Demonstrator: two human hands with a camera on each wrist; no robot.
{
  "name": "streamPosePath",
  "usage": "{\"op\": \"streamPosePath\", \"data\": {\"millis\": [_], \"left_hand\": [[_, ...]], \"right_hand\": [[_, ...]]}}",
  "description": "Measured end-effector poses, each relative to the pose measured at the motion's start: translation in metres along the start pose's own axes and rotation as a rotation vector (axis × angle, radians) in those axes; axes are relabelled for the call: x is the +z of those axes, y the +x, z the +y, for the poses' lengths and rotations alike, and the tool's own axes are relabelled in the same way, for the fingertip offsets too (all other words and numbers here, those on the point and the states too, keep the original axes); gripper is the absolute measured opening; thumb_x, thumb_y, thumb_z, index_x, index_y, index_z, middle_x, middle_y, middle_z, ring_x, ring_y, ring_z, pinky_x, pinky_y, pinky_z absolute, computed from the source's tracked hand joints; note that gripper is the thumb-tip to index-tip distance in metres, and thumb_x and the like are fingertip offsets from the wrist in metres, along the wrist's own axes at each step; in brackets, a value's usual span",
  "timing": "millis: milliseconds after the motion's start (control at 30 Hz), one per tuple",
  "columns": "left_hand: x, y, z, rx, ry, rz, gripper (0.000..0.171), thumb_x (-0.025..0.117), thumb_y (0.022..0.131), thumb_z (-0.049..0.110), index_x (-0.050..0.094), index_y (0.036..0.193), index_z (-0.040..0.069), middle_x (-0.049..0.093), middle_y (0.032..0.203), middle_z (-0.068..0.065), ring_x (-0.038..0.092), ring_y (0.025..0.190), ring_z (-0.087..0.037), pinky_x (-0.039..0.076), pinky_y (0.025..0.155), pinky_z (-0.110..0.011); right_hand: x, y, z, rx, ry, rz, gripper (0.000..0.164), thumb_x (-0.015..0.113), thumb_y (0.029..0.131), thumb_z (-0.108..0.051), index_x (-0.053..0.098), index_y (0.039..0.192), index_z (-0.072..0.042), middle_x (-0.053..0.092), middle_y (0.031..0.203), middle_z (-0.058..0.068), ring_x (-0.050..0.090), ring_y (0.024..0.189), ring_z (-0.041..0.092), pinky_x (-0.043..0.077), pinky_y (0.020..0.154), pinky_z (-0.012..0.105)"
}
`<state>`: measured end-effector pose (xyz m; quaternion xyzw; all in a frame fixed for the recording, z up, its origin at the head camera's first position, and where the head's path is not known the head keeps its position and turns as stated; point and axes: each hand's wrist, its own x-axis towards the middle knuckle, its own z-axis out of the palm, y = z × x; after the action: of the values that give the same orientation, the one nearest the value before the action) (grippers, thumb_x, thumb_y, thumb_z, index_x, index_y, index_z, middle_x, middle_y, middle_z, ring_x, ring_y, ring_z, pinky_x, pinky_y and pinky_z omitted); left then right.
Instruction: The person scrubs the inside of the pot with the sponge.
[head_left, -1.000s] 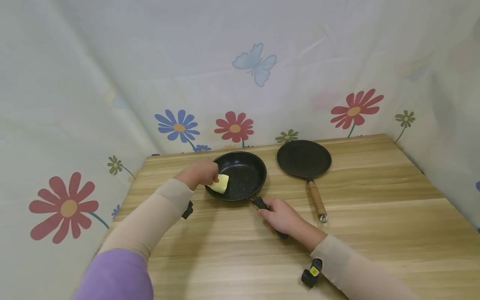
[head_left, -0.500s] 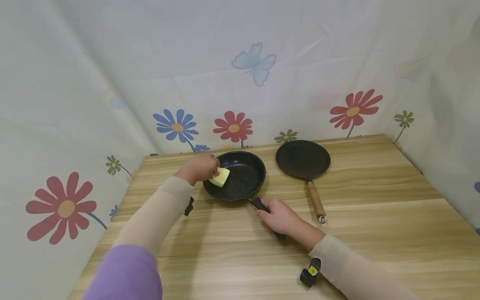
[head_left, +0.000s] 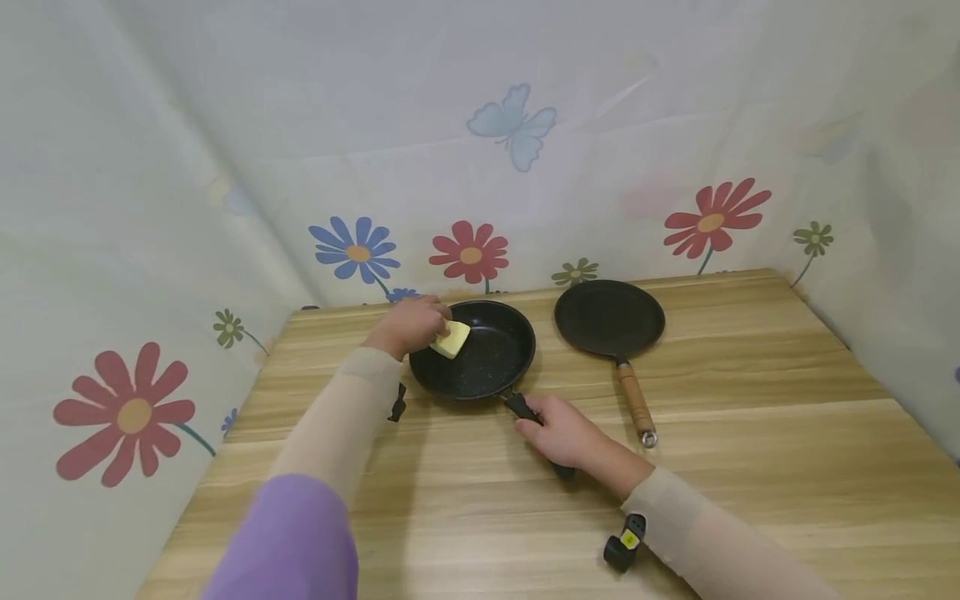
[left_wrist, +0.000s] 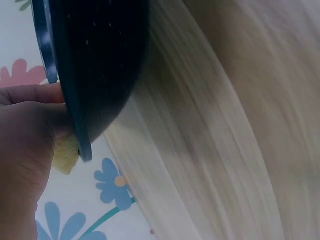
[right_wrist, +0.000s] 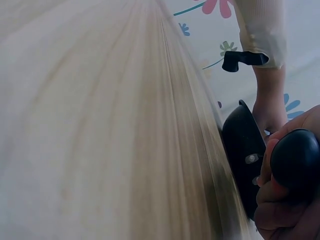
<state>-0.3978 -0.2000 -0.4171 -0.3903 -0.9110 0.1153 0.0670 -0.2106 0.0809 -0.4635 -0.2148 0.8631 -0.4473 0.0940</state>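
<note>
A black frying pan (head_left: 487,367) with a speckled inside sits on the table, its handle pointing towards the lower right. My left hand (head_left: 414,323) reaches over the pan's left rim and pinches a pale yellow sponge (head_left: 452,340) against the inner surface. In the left wrist view the sponge (left_wrist: 65,156) shows partly behind the rim, and most of the fingers are hidden by the pan wall. My right hand (head_left: 561,432) grips the pan's black handle (head_left: 519,406); the handle's rounded end (right_wrist: 296,159) fills the palm in the right wrist view.
A flat black griddle pan (head_left: 609,318) with a wooden handle (head_left: 634,402) lies to the right of the frying pan. Behind the wooden table (head_left: 480,508) hangs a white curtain (head_left: 375,108) printed with flowers. A black camera (head_left: 625,543) is strapped at the right wrist.
My left hand has slid the sponge up and to the right along the inside of the pan. The right hand keeps its hold on the handle, and the pan stays in place.
</note>
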Motion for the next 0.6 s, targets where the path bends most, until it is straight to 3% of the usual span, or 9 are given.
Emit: {"op": "streamPosePath", "data": {"millis": [133, 400, 600], "left_hand": [[0.0, 0.008, 0.002, -0.001, 0.0, 0.017, 0.017, 0.07, 0.088, 0.003, 0.081, 0.098, 0.012, 0.07, 0.111, -0.002, 0.061, 0.107, -0.027, 0.052, 0.093, -0.043], [0.009, 0.02, 0.006, -0.022, 0.027, 0.054, 0.014, 0.069, 0.094, 0.008, 0.079, 0.103, 0.009, 0.066, 0.118, -0.006, 0.057, 0.116, -0.03, 0.043, 0.106, -0.04], [0.01, 0.027, 0.01, -0.018, 0.029, 0.092, 0.023, 0.067, 0.088, -0.003, 0.08, 0.098, 0.013, 0.066, 0.117, -0.007, 0.057, 0.113, -0.029, 0.041, 0.108, -0.04]], "right_hand": [[-0.001, 0.0, 0.0, 0.011, 0.007, -0.01, 0.024, 0.055, 0.101, -0.016, 0.067, 0.114, 0.001, 0.049, 0.051, -0.005, 0.044, 0.044, 0.011, 0.039, 0.048, 0.027], [-0.003, 0.0, 0.001, 0.012, 0.002, -0.001, 0.017, 0.056, 0.1, -0.015, 0.068, 0.104, -0.004, 0.048, 0.051, -0.005, 0.043, 0.044, 0.01, 0.037, 0.047, 0.025], [-0.002, 0.001, 0.0, 0.011, 0.008, -0.004, 0.017, 0.057, 0.099, -0.014, 0.068, 0.105, -0.002, 0.047, 0.052, -0.006, 0.043, 0.044, 0.009, 0.036, 0.047, 0.025]]}}
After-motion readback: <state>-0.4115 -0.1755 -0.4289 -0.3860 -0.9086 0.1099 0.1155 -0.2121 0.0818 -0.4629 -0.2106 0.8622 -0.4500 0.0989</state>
